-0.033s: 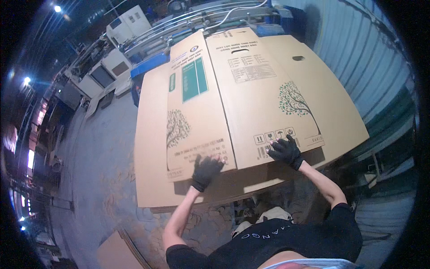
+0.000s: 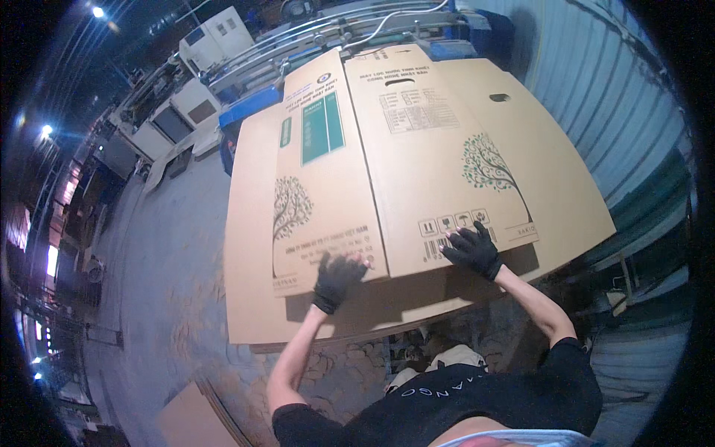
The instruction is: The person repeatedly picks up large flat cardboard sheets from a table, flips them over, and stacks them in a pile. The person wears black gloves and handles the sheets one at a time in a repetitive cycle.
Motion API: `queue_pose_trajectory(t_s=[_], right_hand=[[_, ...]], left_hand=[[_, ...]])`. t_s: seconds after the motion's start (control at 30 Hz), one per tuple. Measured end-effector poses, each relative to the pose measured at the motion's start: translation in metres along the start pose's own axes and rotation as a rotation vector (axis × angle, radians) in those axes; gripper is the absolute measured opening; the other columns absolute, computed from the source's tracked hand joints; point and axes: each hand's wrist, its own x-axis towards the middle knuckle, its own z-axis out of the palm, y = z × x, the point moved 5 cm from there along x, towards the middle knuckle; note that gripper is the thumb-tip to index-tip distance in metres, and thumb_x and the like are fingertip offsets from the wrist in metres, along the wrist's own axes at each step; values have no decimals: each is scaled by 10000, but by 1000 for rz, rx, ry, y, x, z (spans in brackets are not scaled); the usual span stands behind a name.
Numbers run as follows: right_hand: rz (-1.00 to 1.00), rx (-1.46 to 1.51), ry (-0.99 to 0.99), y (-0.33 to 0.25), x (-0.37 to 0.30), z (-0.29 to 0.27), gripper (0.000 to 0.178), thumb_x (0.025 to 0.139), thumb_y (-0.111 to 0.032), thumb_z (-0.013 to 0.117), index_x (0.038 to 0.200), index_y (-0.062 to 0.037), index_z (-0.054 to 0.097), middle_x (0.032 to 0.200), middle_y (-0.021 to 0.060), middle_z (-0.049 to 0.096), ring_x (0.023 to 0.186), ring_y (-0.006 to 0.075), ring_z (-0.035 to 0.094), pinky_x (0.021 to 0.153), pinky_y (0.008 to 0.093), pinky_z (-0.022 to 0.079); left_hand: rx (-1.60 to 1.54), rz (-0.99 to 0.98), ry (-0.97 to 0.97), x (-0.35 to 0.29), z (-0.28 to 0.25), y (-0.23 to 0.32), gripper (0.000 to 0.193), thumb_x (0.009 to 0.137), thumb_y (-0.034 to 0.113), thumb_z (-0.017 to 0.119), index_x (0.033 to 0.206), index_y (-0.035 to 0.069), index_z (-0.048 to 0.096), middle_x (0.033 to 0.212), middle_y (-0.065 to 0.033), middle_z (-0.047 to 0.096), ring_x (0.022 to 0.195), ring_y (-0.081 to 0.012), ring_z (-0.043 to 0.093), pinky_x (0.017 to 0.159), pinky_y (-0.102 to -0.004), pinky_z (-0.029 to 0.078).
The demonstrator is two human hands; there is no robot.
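A printed flat cardboard box blank [image 2: 417, 179] lies tilted away from me, with a narrow slot between its two panels. Green tree drawings and a green block mark its face. Beneath it spreads a larger stack of plain cardboard [image 2: 558, 194], reaching past it on both sides. My left hand [image 2: 339, 281], in a black glove with bare fingertips, rests over the left panel's near edge, fingers spread on the print. Likewise gloved, my right hand [image 2: 474, 253] lies flat with fingers apart on the right panel's near edge. The undersides of both hands are hidden.
Beyond the cardboard stands a machine with metal rails [image 2: 298, 56] and blue parts. Corrugated metal sheeting [image 2: 596, 97] runs along the right. White machine cabinets [image 2: 186, 112] stand at far left. Cardboard scraps litter the floor [image 2: 179, 246], and leaning cardboard sheets [image 2: 201, 417] show at lower left.
The printed blank has shifted slightly left and away from me. My left hand has moved a little the same way; my right hand has barely moved.
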Motion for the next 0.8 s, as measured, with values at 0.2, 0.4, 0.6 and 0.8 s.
queue_pose_trajectory(t_s=[0.2,0.4,0.6,0.8], right_hand=[[109,44,-24,1,-8,28,343,856,-271,624,1198,-279,588,1153,7,621,1066,211,588,1072,620,296],[108,-112,76,-7,-5,28,306,834,-282,663,1140,-279,648,1067,-25,655,988,174,621,1104,575,287],[278,-62,0,-31,-13,39,350,871,-289,595,1221,-297,579,1079,9,575,997,200,570,1045,612,335],[433,-48,-53,-78,-28,39,499,837,-175,598,1314,-300,520,1212,58,539,1169,257,520,1059,585,320]], left_hand=[[128,17,-43,3,11,-17,498,885,204,581,1370,302,527,1392,20,551,1251,-183,537,1142,-536,218],[211,77,40,-3,18,-13,525,857,259,621,1368,305,513,1370,17,552,1202,-174,556,1143,-518,246],[277,104,170,-6,19,-17,366,893,282,576,1251,316,513,1287,71,526,1268,-161,432,1113,-543,308],[324,142,147,-6,20,-17,354,892,267,568,1242,302,532,1302,64,534,1217,-177,494,1115,-541,299]])
